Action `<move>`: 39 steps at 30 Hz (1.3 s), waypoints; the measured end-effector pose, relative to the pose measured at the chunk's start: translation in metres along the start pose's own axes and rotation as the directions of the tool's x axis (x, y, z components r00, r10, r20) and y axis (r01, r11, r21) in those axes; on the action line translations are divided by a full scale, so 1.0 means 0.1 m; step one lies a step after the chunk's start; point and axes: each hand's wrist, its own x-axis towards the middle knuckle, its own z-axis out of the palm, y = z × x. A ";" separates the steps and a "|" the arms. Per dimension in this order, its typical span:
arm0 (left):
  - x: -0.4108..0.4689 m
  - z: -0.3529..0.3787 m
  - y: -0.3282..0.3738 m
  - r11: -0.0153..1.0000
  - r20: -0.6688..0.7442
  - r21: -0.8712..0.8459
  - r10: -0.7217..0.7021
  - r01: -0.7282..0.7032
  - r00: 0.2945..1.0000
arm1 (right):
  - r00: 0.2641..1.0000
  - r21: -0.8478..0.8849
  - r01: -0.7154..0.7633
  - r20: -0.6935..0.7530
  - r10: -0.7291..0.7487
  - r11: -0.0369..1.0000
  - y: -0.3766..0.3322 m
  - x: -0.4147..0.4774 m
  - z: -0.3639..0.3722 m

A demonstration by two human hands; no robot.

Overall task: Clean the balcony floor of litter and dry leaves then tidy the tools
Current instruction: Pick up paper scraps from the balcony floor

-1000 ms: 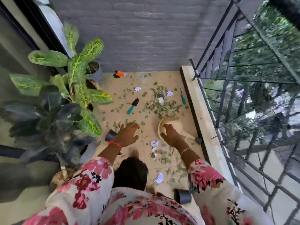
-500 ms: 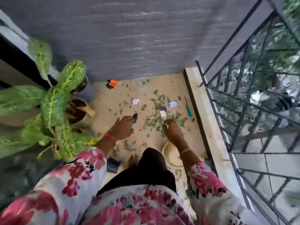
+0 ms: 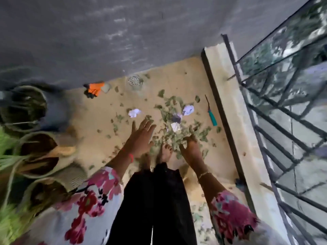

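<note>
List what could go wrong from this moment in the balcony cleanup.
1. The right hand is bare in the leaf pile; the teal-handled tool beside it has a thin metal end that could jab it.
2. Sweeping with the open left hand may scatter leaves toward the floor drain and clog it.

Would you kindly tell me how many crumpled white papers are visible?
3. One paper lies left of the leaf pile, beyond the left hand; a second paper sits toward the teal-handled tool; a third paper lies amid the leaves. More may be hidden.
</note>
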 end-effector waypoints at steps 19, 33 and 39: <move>2.74 3.06 -0.84 0.965 0.015 -0.145 0.225 -0.221 0.974 | 0.940 -0.074 -0.206 -0.292 0.176 0.976 1.76 3.15 2.17; 2.96 3.54 -0.82 0.924 -0.297 -0.074 0.339 -0.376 0.893 | 0.785 0.850 0.120 -0.397 0.476 0.512 2.00 3.12 2.28; 2.97 3.44 -0.84 0.856 -0.227 -0.394 0.262 -0.335 0.938 | 0.748 0.800 0.194 -0.495 0.442 0.568 1.85 3.20 2.11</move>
